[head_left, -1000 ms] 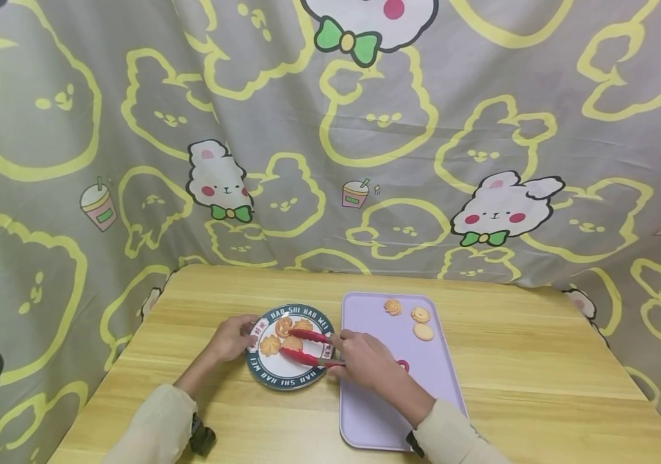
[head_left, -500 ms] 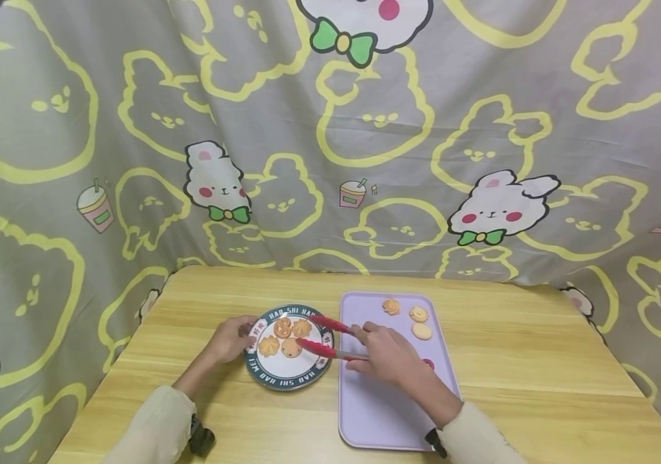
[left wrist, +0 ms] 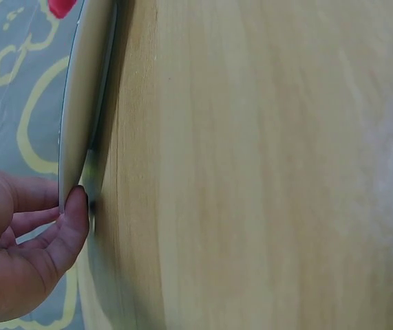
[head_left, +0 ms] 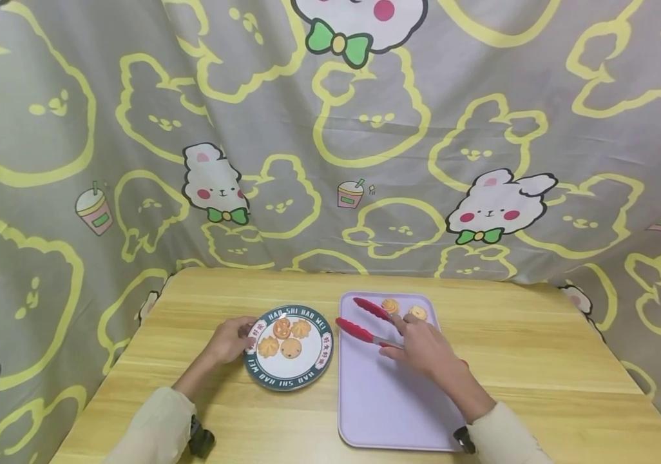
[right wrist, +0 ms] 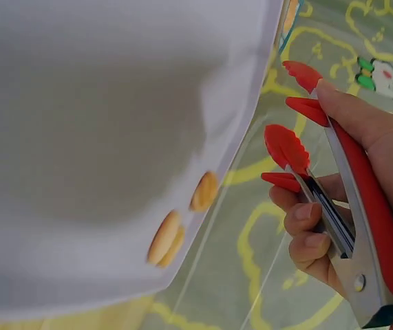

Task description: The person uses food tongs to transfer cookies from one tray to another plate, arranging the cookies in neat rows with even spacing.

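Note:
My left hand [head_left: 233, 339] pinches the left rim of a round plate [head_left: 305, 363] with a dark green lettered border. In the left wrist view, thumb and fingers [left wrist: 72, 227] grip the plate's edge. Several cookies lie on the plate: a pretzel-shaped cookie [head_left: 281, 328], a round speckled cookie [head_left: 291, 348] and flower-shaped ones. My right hand [head_left: 423, 345] holds red-tipped metal tongs [right wrist: 378, 213] over the lilac tray [head_left: 388, 412]. The tongs' tips stand apart with nothing between them. On the tray's far end are a swirled cookie [head_left: 390, 305] and a ring-like cookie [head_left: 418, 312]; the hand hides a third.
A light wooden table [head_left: 539, 361] carries the plate on the left and the tray right of it, a narrow gap between them. A grey curtain [head_left: 307, 129] with cartoon bears and rabbits hangs right behind the table's back edge.
My right hand has moved the tongs right, from over the plate's cookies to over the tray. The speckled cookie, earlier between the tips, now lies uncovered. The left hand stays on the rim.

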The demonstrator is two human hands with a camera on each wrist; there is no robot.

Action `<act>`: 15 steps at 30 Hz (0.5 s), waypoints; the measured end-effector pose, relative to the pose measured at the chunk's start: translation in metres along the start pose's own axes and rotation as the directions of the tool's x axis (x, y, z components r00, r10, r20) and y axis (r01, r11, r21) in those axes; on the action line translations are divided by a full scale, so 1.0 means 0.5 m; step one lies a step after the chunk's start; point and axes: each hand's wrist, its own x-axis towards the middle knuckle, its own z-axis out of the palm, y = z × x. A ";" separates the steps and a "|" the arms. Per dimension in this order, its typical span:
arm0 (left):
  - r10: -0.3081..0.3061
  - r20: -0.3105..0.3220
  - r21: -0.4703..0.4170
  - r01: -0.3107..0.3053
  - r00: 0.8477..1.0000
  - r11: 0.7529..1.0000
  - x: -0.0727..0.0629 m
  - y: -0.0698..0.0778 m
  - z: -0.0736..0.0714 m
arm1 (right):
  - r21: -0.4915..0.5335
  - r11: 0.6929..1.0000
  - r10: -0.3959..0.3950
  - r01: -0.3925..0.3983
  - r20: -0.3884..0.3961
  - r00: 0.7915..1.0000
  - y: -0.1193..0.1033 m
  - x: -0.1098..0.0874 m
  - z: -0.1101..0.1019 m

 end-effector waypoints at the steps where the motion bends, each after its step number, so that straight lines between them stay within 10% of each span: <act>1: 0.002 0.001 0.002 -0.002 1.000 1.000 0.000 0.000 -0.001 | 0.003 1.000 0.017 -0.017 0.004 1.000 0.008 0.000 0.000; 15: -0.031 0.014 -0.009 0.031 0.999 0.999 0.000 0.003 -0.001 | -0.023 0.991 0.131 -0.131 0.009 0.991 0.077 -0.004 -0.008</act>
